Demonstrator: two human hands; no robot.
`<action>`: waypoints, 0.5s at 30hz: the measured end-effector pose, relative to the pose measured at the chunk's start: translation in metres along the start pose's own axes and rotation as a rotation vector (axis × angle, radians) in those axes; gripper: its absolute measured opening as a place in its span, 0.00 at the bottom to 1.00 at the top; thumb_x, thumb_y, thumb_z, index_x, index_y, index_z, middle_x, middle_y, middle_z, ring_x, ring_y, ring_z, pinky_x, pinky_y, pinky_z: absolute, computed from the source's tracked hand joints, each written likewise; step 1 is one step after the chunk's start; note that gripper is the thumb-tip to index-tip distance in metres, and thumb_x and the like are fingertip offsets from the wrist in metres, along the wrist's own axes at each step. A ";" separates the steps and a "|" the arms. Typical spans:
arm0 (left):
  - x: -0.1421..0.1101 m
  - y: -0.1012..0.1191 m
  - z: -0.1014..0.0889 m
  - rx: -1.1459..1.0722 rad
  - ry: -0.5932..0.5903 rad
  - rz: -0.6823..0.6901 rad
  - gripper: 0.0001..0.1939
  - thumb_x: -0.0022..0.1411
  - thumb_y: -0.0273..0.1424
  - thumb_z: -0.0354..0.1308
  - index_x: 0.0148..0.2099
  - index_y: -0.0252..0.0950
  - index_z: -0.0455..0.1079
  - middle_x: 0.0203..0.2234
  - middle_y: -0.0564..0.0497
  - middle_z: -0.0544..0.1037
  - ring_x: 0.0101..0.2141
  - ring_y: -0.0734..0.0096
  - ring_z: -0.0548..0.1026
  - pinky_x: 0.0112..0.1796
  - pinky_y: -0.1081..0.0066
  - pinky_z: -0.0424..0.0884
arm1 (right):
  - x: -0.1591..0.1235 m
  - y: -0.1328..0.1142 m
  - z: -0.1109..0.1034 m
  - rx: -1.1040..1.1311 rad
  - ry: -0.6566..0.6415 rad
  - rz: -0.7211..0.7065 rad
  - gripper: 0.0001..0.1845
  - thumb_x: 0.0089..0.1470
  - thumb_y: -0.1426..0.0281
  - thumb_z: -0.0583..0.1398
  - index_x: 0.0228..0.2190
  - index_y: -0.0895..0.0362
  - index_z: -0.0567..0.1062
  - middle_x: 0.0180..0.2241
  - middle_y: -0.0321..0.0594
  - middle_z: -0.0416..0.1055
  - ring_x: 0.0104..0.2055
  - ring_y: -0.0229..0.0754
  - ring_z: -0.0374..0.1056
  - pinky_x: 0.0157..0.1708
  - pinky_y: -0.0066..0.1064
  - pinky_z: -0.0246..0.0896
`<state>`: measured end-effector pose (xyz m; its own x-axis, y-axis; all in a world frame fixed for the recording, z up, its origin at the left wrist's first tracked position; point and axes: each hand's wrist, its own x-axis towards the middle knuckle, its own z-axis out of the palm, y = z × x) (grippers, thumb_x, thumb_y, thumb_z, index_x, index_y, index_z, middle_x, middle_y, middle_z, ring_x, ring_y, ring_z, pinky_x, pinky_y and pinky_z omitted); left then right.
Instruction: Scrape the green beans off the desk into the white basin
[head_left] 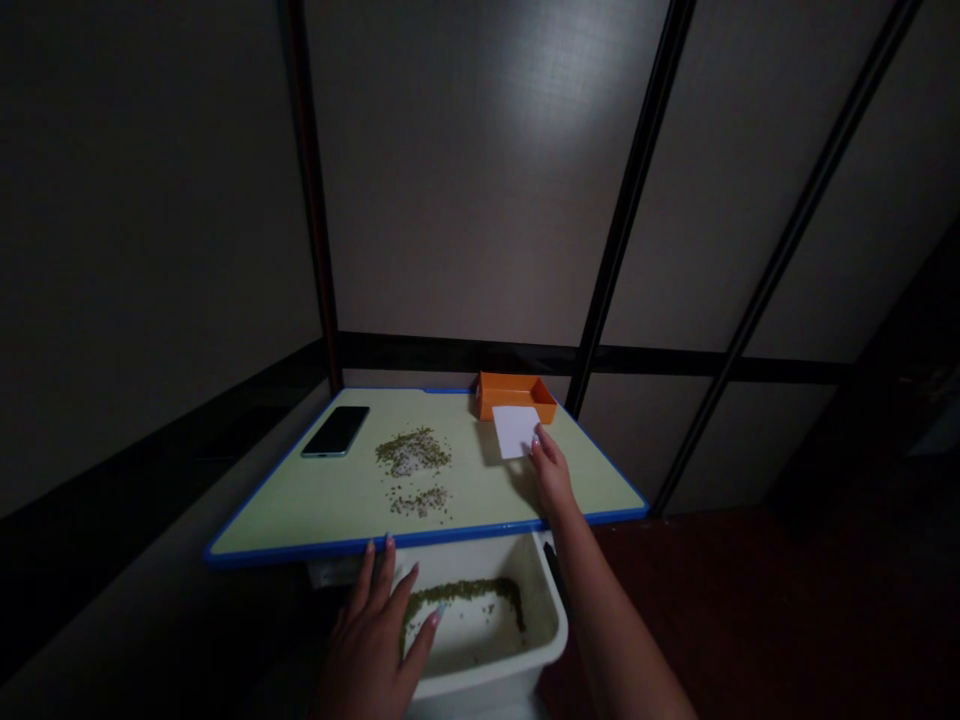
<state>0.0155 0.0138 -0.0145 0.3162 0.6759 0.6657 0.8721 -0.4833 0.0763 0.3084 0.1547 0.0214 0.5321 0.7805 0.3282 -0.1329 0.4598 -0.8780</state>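
Observation:
My right hand [552,462] pinches a small white card [516,431] by its right edge, above the right side of the pale table top [480,495]. My left hand [379,625] is open, fingers spread, over the left side of a white bin [553,600] below the table's front edge; its fingertips are near that blue edge. Green and whitish grains [414,452] lie in a mixed heap on the table, with a smaller scatter [421,502] in front. Inside the bin, green grains [472,588] line the far part of the floor.
An orange open box [510,391] stands at the back right of the table, just behind the card. A dark-screened phone [336,431] lies at the left. Grey panelled walls [457,200] rise behind and to the left. Reddish floor [697,600] shows at the right.

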 end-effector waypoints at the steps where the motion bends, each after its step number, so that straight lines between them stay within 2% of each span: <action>1: 0.000 0.000 0.000 -0.006 -0.007 -0.005 0.21 0.62 0.41 0.49 0.51 0.37 0.74 0.61 0.39 0.64 0.62 0.48 0.58 0.51 0.53 0.70 | 0.001 0.002 0.000 0.007 -0.008 0.001 0.32 0.42 0.54 0.66 0.49 0.52 0.75 0.59 0.44 0.65 0.61 0.50 0.60 0.58 0.46 0.56; 5: 0.000 -0.001 -0.001 -0.030 -0.049 -0.029 0.21 0.62 0.41 0.50 0.52 0.38 0.73 0.61 0.40 0.64 0.63 0.50 0.56 0.53 0.53 0.68 | 0.001 0.004 0.001 0.024 -0.027 -0.002 0.30 0.42 0.58 0.67 0.49 0.49 0.75 0.58 0.41 0.66 0.64 0.50 0.56 0.62 0.50 0.49; 15: -0.001 -0.001 -0.001 -0.056 -0.095 -0.051 0.22 0.62 0.41 0.50 0.52 0.38 0.73 0.62 0.40 0.62 0.64 0.49 0.54 0.54 0.51 0.67 | -0.001 -0.001 0.005 -0.011 -0.043 -0.014 0.32 0.41 0.63 0.65 0.51 0.49 0.74 0.58 0.40 0.67 0.65 0.48 0.54 0.64 0.48 0.42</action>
<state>0.0137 0.0136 -0.0145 0.3079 0.7489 0.5868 0.8668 -0.4750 0.1515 0.3041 0.1556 0.0239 0.4971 0.7916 0.3553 -0.1162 0.4666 -0.8768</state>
